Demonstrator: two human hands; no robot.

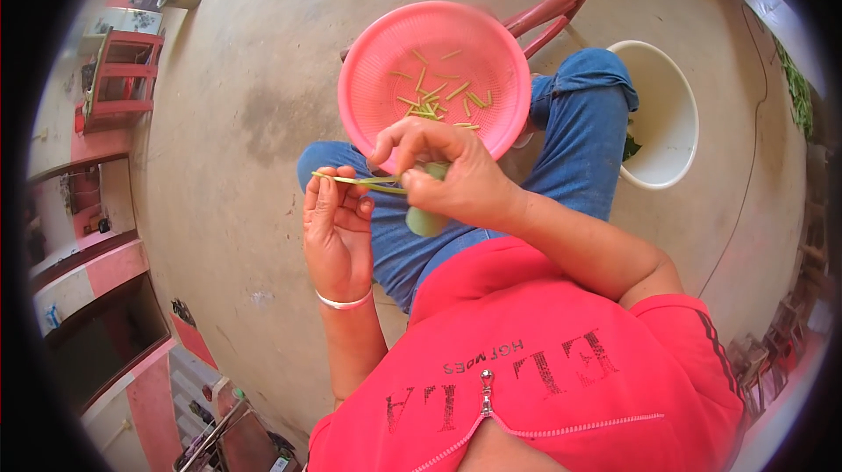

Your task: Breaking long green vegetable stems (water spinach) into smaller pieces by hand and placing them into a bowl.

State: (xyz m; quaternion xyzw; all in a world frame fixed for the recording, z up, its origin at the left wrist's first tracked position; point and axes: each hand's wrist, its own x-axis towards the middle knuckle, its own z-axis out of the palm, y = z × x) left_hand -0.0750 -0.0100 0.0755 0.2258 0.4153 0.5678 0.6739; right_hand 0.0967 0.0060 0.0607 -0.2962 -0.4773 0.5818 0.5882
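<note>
My left hand [339, 232], with a silver-coloured bangle at the wrist, pinches the tip of a thin green plant stem [378, 186]. The stem's other end is between the fingers of my right hand [454, 172], where a split or peeled strand shows. A pale green leaf [426, 222] hangs below and partly behind the right hand. Just beyond my hands, a pink plastic colander [352, 51] holds several short pieces of green stem [431, 103], mostly towards its near side. The right hand overlaps the colander's near rim.
A white basin [687, 123] with dark green leaves [631, 148] stands right of my knee. A red wooden chair or stool part [559, 1] lies behind the colander. A cable [750, 123] crosses the concrete floor; green plants [796, 90] lie at far right. Red shelving [122, 80] stands left.
</note>
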